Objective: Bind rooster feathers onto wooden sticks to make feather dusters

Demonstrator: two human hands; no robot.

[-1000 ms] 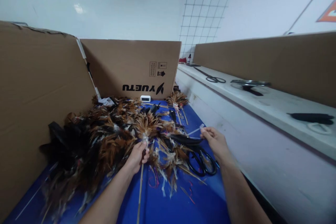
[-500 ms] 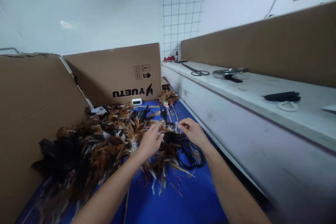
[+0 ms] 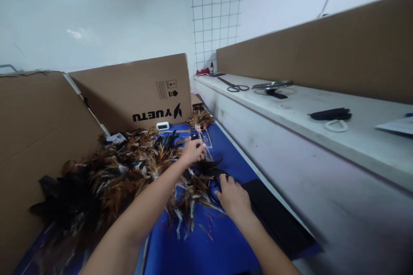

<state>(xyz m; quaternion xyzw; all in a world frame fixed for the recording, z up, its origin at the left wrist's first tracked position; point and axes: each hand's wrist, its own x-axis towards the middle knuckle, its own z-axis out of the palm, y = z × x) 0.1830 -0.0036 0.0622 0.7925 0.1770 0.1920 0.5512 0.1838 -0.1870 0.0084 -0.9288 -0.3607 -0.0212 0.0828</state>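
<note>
Right hand (image 3: 232, 197) is down on the pair of black-handled scissors (image 3: 215, 182), which lie on the blue-covered bench (image 3: 226, 240) at the near edge of the feather heap. The fingers rest over the handle loops, curled but not visibly threaded through, so I cannot tell whether that grip has closed on them. Best to slip thumb and fingers fully into the loops before lifting, I'd judge, with the blades kept shut and pointed away from the other hand.

Left hand (image 3: 192, 151) is stretched further out, forearm long and low across the pile of brown, black and white feather bundles (image 3: 129, 172), fingers bent loosely down onto the feathers near the far end. Its grip looks partly closed on a tuft, though what exactly it pinches is hidden. Holding that bundle steady by its bound stem rather than the soft tips would give a cleaner hold.

Both wrists are pitched down, elbows close to the body. Beyond stands a brown cardboard box with black lettering (image 3: 142, 94), and on the raised white ledge (image 3: 290, 107) to the right lies a second pair of scissors (image 3: 237, 88).
</note>
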